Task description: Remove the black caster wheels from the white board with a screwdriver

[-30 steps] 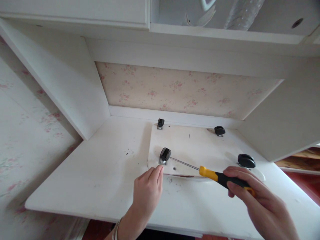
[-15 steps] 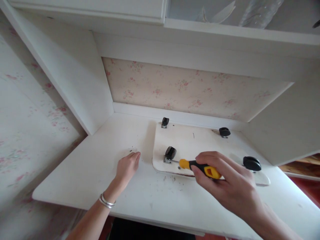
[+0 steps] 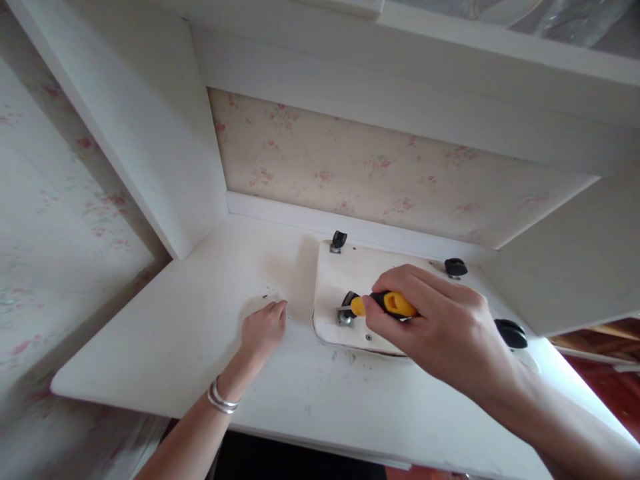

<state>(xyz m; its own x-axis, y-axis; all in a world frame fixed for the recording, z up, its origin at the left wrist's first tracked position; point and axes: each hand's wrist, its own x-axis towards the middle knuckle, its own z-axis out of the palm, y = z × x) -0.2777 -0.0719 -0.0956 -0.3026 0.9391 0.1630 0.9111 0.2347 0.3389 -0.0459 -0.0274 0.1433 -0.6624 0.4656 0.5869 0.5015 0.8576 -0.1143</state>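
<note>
My right hand [image 3: 440, 327] is closed round a yellow and black screwdriver [image 3: 400, 304]. Its metal shaft points left across the front-left caster [image 3: 345, 319], a black wheel on a metal mounting plate. Whether the tip touches the caster cannot be seen. This caster stands wheel-up on a white board [image 3: 327, 283] with rounded corners, lying on the white desk. Left of the board, my left hand [image 3: 265, 327] rests closed on the desktop, fingers curled under. Anything inside those fingers is hidden.
More casters stand on the board: back left [image 3: 339, 240], back right [image 3: 455, 268] and front right [image 3: 511, 333]. Dark crumbs [image 3: 353, 359] lie before the board. White side panels [image 3: 120, 120] and an overhead shelf [image 3: 450, 73] frame the desk [image 3: 165, 347].
My left hand has left the front-left caster and moved left onto the desk. My right hand brought the screwdriver left to that caster, then raised it slightly. The view has shifted.
</note>
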